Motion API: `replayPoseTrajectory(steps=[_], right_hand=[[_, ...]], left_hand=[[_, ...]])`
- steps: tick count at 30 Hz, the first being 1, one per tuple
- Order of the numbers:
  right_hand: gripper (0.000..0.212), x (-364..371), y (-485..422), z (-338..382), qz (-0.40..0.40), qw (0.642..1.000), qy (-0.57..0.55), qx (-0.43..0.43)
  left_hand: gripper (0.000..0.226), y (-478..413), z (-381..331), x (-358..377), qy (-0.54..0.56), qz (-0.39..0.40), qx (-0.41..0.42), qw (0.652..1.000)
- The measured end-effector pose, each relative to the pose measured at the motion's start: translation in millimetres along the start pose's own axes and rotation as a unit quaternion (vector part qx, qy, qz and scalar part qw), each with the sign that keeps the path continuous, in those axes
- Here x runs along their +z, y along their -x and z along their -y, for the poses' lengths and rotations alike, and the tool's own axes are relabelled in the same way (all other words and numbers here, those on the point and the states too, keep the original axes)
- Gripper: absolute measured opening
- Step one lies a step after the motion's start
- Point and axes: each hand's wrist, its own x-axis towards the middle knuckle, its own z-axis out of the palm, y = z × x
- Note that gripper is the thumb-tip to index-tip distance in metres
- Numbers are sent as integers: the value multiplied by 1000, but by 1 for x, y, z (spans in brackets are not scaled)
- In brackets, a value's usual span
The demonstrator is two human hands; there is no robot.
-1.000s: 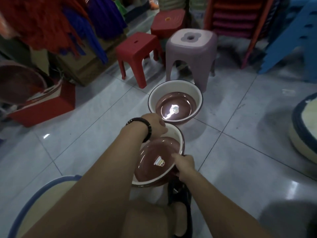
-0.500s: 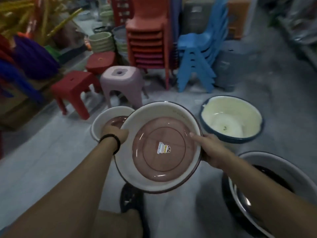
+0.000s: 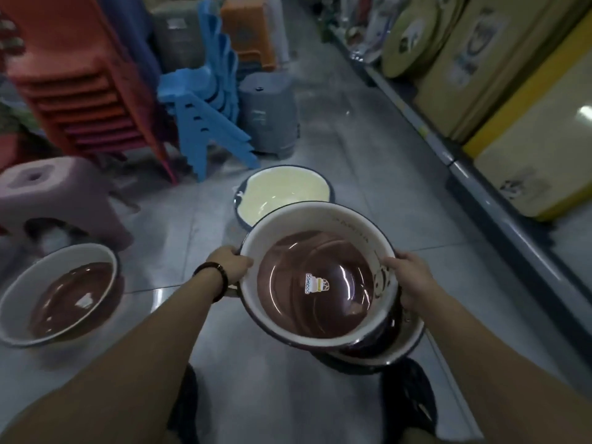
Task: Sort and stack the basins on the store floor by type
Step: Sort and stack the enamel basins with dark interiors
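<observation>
Basin (image 3: pixel 320 312) held above glossy grey tiles (image 3: pixel 346 174) between stacked chairs (image 3: pixel 80 91) and shelving (image 3: pixel 512 225).

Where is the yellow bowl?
In the head view, the yellow basin sits on the floor at centre, just beyond the carried brown basin and in front of the stacked blue chairs.

Brown-bottomed basin (image 3: pixel 315 283) tilted over dark-rimmed basin (image 3: pixel 410 345).
</observation>
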Motion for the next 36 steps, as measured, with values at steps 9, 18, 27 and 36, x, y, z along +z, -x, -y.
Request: replayPoseTrajectory(steps=[9,18,27,36], right_hand=[[17,-67,-14,-36,-128,990,34,42],[34,-75,-27,-59,-154,981,80,86],[38,-68,-33,-59,-118,964,218,97],[80,-39,-28,-34,-69,868,470,144]], left_hand=[[36,-22,-33,108,-27,56,7,998],[31,-69,-13,162,-253,15,11,967],[26,-89,-9,173,-292,30,-23,956],[60,-92,-12,126,-420,118,29,899]])
